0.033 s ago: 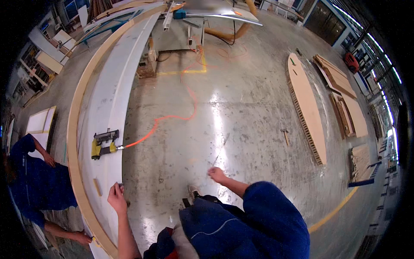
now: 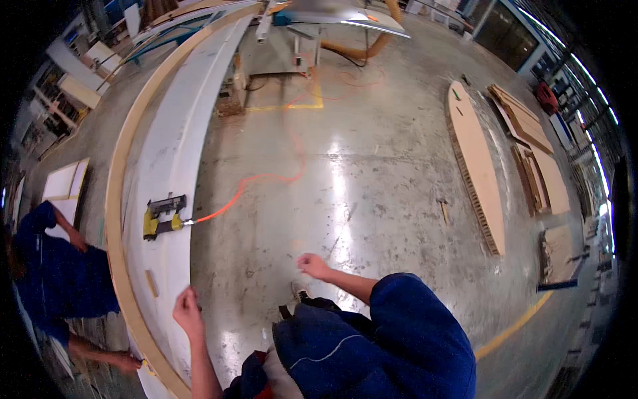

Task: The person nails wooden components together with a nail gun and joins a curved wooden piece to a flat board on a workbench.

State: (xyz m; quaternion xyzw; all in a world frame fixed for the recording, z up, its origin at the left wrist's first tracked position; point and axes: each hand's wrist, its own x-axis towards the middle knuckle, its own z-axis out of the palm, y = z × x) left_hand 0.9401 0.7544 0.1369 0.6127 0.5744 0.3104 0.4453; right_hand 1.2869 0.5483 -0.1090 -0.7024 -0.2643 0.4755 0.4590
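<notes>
Head view: left hand (image 2: 188, 312) fingers curled on smooth curved white panel (image 2: 174, 153); right hand (image 2: 312, 265) loosely closed, empty

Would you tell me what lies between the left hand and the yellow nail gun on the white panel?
In the head view, only a small wooden strip lies on the white panel between the left hand and the nail gun.

Glossy concrete floor (image 2: 372, 199) carries a long curved white panel (image 2: 173, 153) – a yellow nail gun (image 2: 161, 216) rests on it
</notes>
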